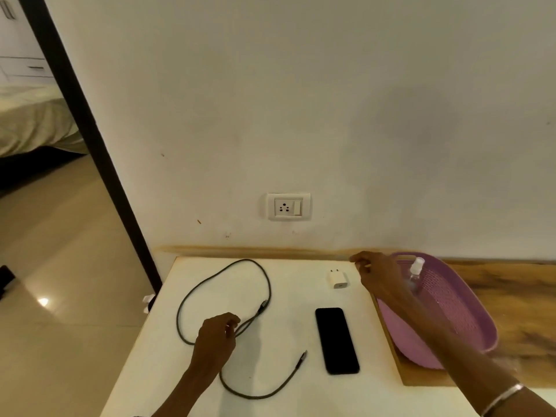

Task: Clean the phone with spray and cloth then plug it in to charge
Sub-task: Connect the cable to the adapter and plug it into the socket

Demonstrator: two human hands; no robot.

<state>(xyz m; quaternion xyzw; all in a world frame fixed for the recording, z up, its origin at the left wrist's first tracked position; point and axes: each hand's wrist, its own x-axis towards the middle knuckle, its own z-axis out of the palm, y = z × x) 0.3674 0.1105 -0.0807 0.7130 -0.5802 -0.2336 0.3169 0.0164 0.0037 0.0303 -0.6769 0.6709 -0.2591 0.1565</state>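
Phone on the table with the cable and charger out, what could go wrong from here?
1. The left hand rests on the looped cable; a tug might sweep its free end into the phone.
2. The spray bottle stands upright in the basket, behind the right hand; a careless reach could tip it.
3. Plugging in a phone left damp may be unsafe.

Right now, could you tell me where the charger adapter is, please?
In the head view, the white charger adapter lies on the white table, right of centre near the wall, beyond the phone and just left of the right hand.
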